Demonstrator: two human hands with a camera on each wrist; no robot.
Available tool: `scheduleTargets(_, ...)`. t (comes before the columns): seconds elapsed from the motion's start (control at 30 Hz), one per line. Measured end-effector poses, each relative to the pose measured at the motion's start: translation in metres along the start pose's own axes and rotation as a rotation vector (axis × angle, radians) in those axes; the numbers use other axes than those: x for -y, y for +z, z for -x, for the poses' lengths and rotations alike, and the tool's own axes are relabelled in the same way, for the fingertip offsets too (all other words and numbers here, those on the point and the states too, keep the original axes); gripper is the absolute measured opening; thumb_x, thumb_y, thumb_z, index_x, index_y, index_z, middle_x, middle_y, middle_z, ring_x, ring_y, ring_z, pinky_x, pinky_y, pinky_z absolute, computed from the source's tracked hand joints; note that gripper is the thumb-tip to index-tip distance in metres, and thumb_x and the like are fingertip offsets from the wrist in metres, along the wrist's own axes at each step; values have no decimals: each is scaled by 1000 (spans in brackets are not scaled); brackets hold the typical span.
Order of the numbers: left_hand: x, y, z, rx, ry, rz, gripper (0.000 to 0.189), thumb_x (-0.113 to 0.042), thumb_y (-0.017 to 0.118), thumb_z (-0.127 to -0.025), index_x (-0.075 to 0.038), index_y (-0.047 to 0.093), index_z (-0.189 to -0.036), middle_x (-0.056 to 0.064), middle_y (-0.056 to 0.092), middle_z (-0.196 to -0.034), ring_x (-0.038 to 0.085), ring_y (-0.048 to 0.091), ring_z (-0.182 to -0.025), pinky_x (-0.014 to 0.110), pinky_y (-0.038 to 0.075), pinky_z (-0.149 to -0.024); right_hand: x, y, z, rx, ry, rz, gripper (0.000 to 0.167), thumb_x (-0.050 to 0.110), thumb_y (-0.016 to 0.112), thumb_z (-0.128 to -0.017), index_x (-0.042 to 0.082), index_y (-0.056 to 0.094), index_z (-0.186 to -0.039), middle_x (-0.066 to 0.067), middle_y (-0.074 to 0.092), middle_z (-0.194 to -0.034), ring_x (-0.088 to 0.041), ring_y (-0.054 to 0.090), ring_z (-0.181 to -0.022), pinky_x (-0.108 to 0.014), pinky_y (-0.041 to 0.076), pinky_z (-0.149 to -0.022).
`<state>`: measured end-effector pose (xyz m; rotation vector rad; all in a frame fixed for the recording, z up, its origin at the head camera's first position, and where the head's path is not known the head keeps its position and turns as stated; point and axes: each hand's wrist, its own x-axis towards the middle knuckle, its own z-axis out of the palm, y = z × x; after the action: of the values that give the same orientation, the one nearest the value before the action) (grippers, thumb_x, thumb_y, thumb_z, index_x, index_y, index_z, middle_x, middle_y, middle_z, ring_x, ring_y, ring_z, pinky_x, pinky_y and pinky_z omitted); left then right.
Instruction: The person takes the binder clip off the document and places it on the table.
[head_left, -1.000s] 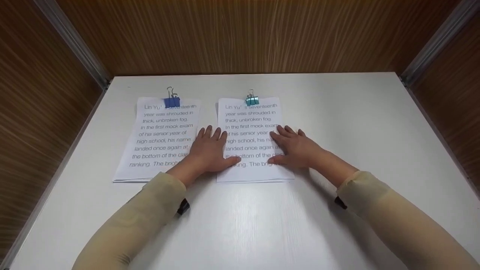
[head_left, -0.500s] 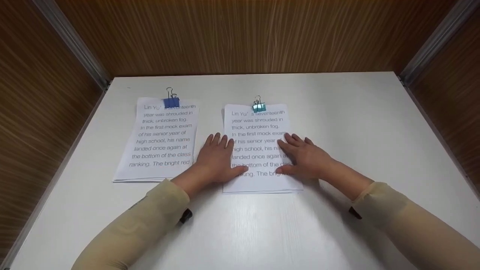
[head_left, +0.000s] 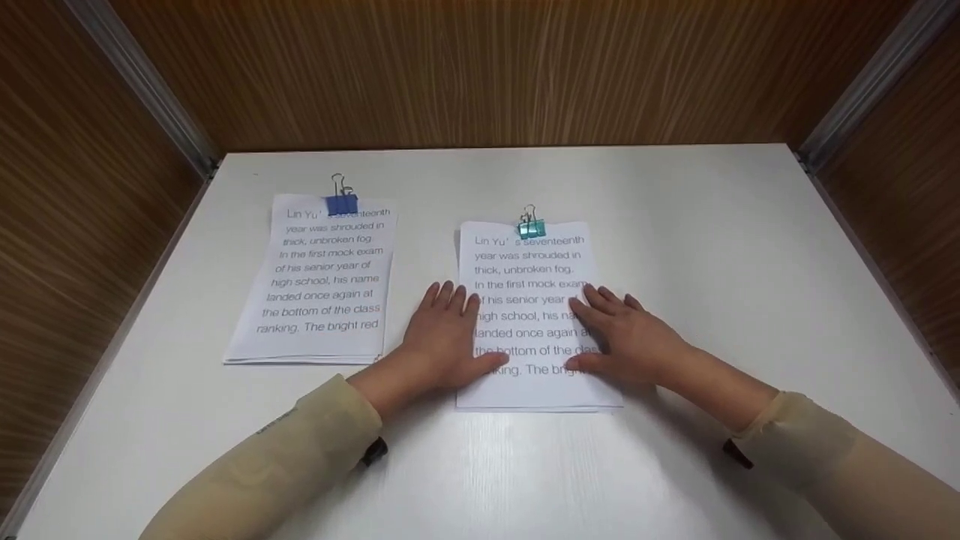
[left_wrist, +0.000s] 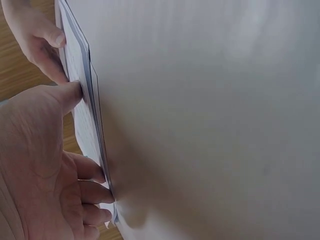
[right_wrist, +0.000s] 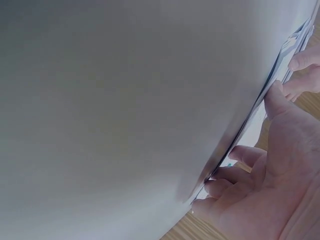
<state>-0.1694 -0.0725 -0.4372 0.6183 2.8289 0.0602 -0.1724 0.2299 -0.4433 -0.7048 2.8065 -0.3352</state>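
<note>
At the far left of the frame, a brown wood-grain panel (head_left: pixel 82 262), bordering the white table (head_left: pixel 712 225). Left of centre, a blue-clipped stack (head_left: pixel 322 277) of printed sheets, lying flat and held by neither hand. Gripped at its top edge by a blue binder clip (head_left: pixel 343 205) with wire handles toward the top of the frame: set there, presumably, to bind the pages and leave most of the text readable, though covering a bit of the first line.

Near the middle of the frame, the left hand (head_left: pixel 444 337), with fingers extended along the left edge of the turquoise-clipped stack (head_left: pixel 531 319) and thumb resting on the printed face. Just right of centre, that stack itself, lying about flat, with a turquoise binder clip (head_left: pixel 532 228) at its top edge. Flanked from both sides, probably to guide it evenly and keep the unclipped lower end from fanning; parted slightly there at the sheet edges.

Farther right, the right hand (head_left: pixel 637 341), with fingers relaxed over the right edge and thumb pointing inward on the lowest lines. More pressing than pinching, on both sides. Hard to tell of any fingertips beneath the bottom sheet, from wrist views so steep and shadowed.
</note>
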Motion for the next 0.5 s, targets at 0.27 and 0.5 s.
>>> scheduleTargets(0.27, -10, 3, 8, 6, 12, -10, 108, -80, 43, -97, 4, 30, -164, 28, 27, -169, 44, 16, -160, 52, 3, -130, 1, 4, 16, -17, 3, 4, 100, 65, 73, -92, 7, 37, -165, -19, 27, -172, -43, 24, -158, -65, 21, -125)
scheduleTargets(0.5, -16, 6, 13, 3, 29, -13, 108, -80, 42, -98, 5, 31, -164, 29, 28, -168, 44, 17, -160, 53, 3, -130, 3, 6, 25, -7, 1, 20, 100, 66, 72, -92, 8, 37, -165, -19, 27, -172, -43, 23, -158, -64, 21, -125)
